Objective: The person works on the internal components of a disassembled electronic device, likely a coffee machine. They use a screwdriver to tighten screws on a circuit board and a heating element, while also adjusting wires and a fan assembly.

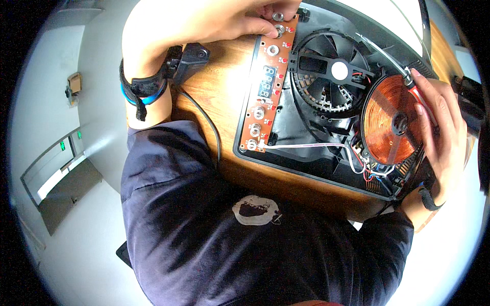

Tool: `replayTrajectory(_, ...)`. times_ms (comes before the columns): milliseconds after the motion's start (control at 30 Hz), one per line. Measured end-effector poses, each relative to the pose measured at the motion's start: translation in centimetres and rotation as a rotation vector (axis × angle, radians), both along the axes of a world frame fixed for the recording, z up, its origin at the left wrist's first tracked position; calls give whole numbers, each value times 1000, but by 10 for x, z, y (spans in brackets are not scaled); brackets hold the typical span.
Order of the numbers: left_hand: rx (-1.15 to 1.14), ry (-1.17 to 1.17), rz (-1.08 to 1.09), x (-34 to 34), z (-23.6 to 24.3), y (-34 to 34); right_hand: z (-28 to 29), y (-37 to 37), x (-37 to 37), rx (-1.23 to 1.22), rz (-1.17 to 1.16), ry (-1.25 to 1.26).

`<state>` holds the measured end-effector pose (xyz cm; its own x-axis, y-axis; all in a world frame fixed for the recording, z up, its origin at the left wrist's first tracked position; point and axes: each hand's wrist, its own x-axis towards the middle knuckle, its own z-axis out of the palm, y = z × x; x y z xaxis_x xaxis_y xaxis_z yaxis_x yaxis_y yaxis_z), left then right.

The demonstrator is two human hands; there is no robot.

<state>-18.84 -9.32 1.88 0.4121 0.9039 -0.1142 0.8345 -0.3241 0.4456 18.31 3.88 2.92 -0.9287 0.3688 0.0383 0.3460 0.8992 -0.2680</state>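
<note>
From far off, I see the black case (307,133) lying open on the surface (220,66), so the work looks part way along. The fan (339,70) and copper coil (388,128) sit inside, and a white wire (311,146) meets the circuit board (269,60) along the case's left edge. That part seems done; the case is not shut yet. My right hand (444,112) grips a red-handled tool (414,93). My left hand (250,20) bends over the board's top end, but its fingers are partly cut off, so I cannot tell if it pinches, or if the tool's tip touches anything
</note>
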Motion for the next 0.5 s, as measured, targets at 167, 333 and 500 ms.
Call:
replayTrajectory(167,-10,17,-7,-3,0,3,-2,3,1,7,28,3)
replayTrajectory(333,37,-19,-36,-5,4,11,2,1,3,-18,-17,-60)
replayTrajectory(500,109,97,70,-7,-4,6,5,3,1,-25,17,-59)
